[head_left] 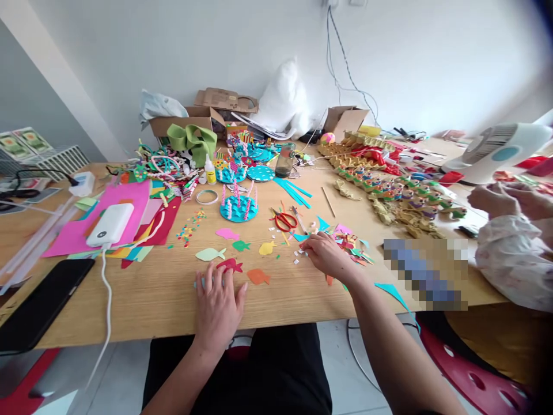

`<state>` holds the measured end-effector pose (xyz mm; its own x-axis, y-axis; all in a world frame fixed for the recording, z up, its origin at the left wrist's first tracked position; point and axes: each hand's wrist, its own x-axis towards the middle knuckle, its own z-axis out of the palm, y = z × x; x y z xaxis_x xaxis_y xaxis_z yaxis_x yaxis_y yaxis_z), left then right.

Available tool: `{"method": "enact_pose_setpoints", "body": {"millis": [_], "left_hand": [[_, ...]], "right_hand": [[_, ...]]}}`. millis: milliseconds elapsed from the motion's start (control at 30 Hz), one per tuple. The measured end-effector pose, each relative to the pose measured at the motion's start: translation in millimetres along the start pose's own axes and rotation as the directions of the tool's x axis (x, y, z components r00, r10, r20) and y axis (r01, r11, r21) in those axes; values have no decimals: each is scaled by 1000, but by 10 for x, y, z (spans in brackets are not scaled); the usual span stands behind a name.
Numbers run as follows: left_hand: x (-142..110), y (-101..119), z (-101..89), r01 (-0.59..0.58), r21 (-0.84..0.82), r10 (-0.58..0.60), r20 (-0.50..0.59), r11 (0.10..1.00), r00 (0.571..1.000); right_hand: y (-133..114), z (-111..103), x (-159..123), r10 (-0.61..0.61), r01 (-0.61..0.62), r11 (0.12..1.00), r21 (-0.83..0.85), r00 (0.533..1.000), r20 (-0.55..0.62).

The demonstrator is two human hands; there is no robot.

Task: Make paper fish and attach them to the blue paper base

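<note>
My left hand lies flat on the wooden table, fingers spread, its fingertips touching a red paper fish. Around it lie more paper fish: orange, pale green, pink, green and yellow. My right hand rests further right with fingers curled and pinched over small white paper bits, beside a heap of coloured scraps. What the fingertips hold is too small to name.
Red-handled scissors lie behind the fish, near a teal disc with pink spirals. At left are a white power bank on pink paper, and a black phone. Another person's hands work at right, near a white fan.
</note>
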<state>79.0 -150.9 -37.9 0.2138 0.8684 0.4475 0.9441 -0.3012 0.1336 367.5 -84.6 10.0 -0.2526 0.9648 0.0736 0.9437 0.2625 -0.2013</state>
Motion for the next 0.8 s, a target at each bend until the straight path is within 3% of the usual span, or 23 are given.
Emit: {"method": "enact_pose_setpoints", "body": {"millis": [333, 800], "left_hand": [[-13, -21, 41, -26, -67, 21, -70, 997, 997], [-47, -62, -6, -38, -268, -17, -201, 963, 980]], "right_hand": [[89, 51, -144, -88, 91, 996, 12, 983, -164], [14, 72, -268, -10, 18, 999, 45, 984, -177]]}}
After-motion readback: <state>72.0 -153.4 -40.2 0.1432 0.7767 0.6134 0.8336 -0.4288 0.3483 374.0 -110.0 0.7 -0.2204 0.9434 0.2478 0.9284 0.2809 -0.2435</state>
